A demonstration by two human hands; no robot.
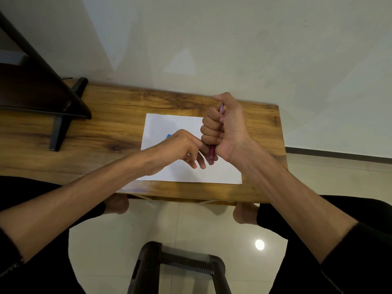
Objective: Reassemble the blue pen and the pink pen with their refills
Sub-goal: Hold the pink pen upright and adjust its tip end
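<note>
My right hand (pixel 224 128) is curled in a fist around the pink pen (pixel 212 152), which stands nearly upright above the white paper (pixel 169 124). The pen's clip end sticks out at the top of the fist and its tip end points down below it. My left hand (pixel 186 148) reaches in from the left, and its fingers touch the pen's lower end near the tip. A small part of the blue pen (pixel 169 136) shows on the paper just behind my left hand; the rest of it is hidden.
The paper lies on a small wooden table (pixel 106 128) against a pale wall. A dark stand (pixel 61 115) occupies the table's left side. A dark stool frame (pixel 180 262) stands on the tiled floor below, between my knees.
</note>
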